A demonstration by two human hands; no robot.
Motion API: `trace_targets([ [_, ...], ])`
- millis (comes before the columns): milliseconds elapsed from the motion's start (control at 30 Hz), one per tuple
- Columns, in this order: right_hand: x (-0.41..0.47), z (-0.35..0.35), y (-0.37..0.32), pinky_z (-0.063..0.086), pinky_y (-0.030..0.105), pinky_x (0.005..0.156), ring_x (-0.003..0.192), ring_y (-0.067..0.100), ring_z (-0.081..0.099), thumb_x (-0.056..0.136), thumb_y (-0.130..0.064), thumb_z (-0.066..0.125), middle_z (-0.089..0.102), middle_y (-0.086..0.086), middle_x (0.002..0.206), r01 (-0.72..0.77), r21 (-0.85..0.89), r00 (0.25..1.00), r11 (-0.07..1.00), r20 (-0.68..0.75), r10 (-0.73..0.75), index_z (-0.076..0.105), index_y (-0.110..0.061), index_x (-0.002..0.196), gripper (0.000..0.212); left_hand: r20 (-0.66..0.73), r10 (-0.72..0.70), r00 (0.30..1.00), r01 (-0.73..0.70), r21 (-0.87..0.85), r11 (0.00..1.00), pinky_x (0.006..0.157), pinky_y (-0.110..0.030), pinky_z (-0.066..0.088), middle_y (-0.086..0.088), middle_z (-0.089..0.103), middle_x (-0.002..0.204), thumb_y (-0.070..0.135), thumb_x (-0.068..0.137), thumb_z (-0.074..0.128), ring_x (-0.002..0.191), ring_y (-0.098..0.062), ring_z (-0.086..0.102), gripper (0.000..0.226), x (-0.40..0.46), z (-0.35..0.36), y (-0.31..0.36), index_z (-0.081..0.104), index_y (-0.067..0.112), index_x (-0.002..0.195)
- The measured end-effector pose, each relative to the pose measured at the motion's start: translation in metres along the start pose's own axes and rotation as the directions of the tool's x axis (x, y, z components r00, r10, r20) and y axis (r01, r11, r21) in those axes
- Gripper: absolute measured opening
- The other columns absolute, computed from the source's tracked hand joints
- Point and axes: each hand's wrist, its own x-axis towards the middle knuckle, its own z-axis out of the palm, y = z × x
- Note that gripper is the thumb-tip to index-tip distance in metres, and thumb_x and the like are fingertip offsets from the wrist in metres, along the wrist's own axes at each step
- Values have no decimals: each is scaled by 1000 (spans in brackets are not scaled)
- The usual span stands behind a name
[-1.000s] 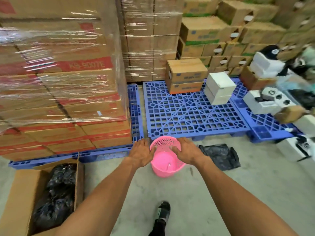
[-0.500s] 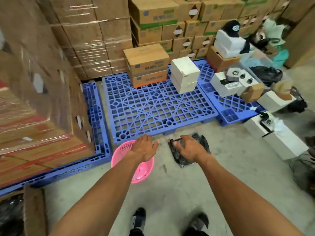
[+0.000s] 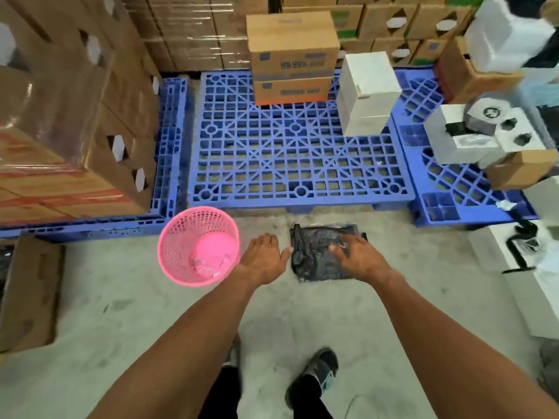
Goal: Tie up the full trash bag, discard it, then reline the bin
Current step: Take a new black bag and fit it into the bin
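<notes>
A pink mesh bin (image 3: 198,246) stands on the concrete floor with no liner in it; a few clear scraps lie at its bottom. To its right a folded black trash bag (image 3: 314,252) lies flat on the floor. My right hand (image 3: 358,257) rests on top of the bag with fingers spread, pressing on it. My left hand (image 3: 266,258) hovers open between the bin and the bag's left edge, thumb close to the bag. I cannot tell whether the right fingers are pinching the plastic.
A blue plastic pallet (image 3: 296,158) lies just beyond, carrying brown cartons (image 3: 292,55) and white boxes (image 3: 367,92). Wrapped carton stacks (image 3: 69,116) rise at the left. An open cardboard box (image 3: 27,291) sits at the lower left. White boxes (image 3: 529,267) line the right. My feet (image 3: 314,376) are below.
Both hands left the bin's rim and moved right to the black bag. The view swung right and lower, so the bin now sits left of my hands.
</notes>
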Motion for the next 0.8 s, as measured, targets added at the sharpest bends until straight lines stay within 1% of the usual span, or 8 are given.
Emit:
trace_targets([
  [100, 29, 18, 38, 35, 39, 112, 139, 32, 40, 98, -52, 46, 42, 16, 151, -1, 21, 1000, 1000, -12, 1, 42, -10, 148, 65, 39, 3, 999, -3, 10, 1000, 112, -44, 30, -24, 42, 145, 49, 103, 24, 130, -39, 41, 67, 36, 39, 16, 37, -2, 144],
  [167, 54, 40, 67, 36, 39, 110, 137, 33, 42, 98, -49, 48, 46, 18, 148, -4, 18, 999, 1000, -46, 4, 45, -9, 146, 63, 52, 31, 998, -32, 20, 999, 112, -45, 29, -24, 41, 146, 49, 103, 24, 130, -39, 41, 66, 66, 70, 26, 36, -2, 144],
  [333, 133, 121, 138, 41, 40, 104, 128, 36, 51, 95, -50, 53, 53, 18, 141, -24, -17, 992, 1000, -121, 21, 49, -7, 141, 62, 62, 102, 993, -108, 91, 990, 118, -47, 21, -23, 30, 155, 49, 103, 21, 140, -38, 31, 69, 158, 167, 30, 27, -1, 151],
  [433, 177, 173, 178, 40, 39, 108, 132, 33, 48, 94, -56, 52, 49, 15, 145, -48, -78, 994, 996, -100, 40, 44, -9, 145, 70, 80, 124, 989, -134, 124, 983, 121, -48, 15, -22, 22, 159, 49, 103, 20, 145, -38, 23, 70, 209, 234, 22, 21, 0, 154],
  [533, 217, 228, 217, 30, 46, 116, 142, 29, 36, 92, -62, 49, 38, 11, 155, -73, -136, 996, 988, -66, 65, 36, -12, 150, 78, 79, 137, 987, -148, 155, 977, 122, -47, 11, -22, 14, 162, 49, 103, 20, 149, -37, 15, 72, 258, 299, 12, 15, -1, 155],
  [600, 241, 260, 240, 20, 52, 119, 150, 25, 21, 91, -65, 48, 27, 5, 161, -101, -167, 994, 981, -55, 93, 30, -16, 154, 82, 76, 150, 986, -162, 177, 971, 123, -47, 9, -21, 10, 163, 50, 103, 19, 150, -37, 11, 73, 288, 335, 7, 13, 0, 156],
  [700, 276, 301, 272, 10, 60, 118, 154, 21, 1, 88, -70, 48, 11, -5, 166, -125, -201, 992, 972, -49, 118, 19, -22, 158, 89, 77, 172, 982, -184, 189, 965, 124, -47, 4, -20, 3, 165, 53, 102, 18, 152, -35, 4, 75, 330, 382, 2, 8, 1, 157],
  [800, 308, 332, 298, 7, 67, 116, 153, 22, -11, 83, -77, 47, 0, -10, 167, -137, -207, 990, 969, -58, 128, 11, -28, 159, 97, 44, 219, 975, -223, 213, 951, 123, -48, 1, -18, -1, 165, 58, 100, 20, 152, -34, 0, 81, 368, 416, 0, 6, 2, 157],
])
